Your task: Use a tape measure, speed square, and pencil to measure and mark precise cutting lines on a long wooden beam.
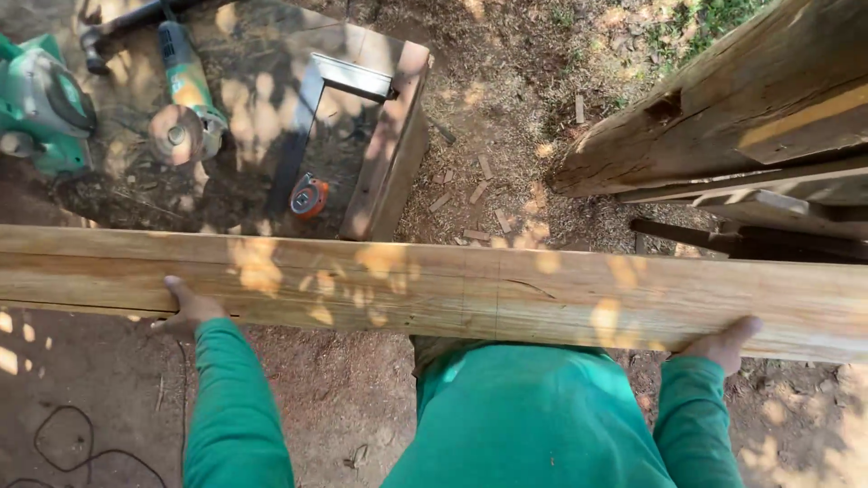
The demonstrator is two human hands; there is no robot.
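The work is taking place outdoors on bare, reddish-brown ground (506,81) that is lying in dappled sunlight and is carrying sawdust and small wood offcuts (479,194). A long, pale, rough-sawn wooden plank (452,289) is spanning the view horizontally, just in front of the person's green-shirted torso, with pencil lines crossing its face near the middle. The left hand (188,307) is gripping the plank's near edge from below, thumb showing against the edge; the remaining fingers are hidden under the wood. The right hand (723,342) is gripping the near edge further right in the same manner, its fingers also hidden. Beyond the plank, a flat wooden board (389,154) is lying on the ground with a metal square (348,77) resting on it and an orange tape measure (309,195) just beside. A green angle grinder (185,99) and a green circular saw (41,104) are lying at upper left. Weathered timber beams (723,108) are occupying the upper right. A dark cable (68,443) is looping across the ground at lower left.
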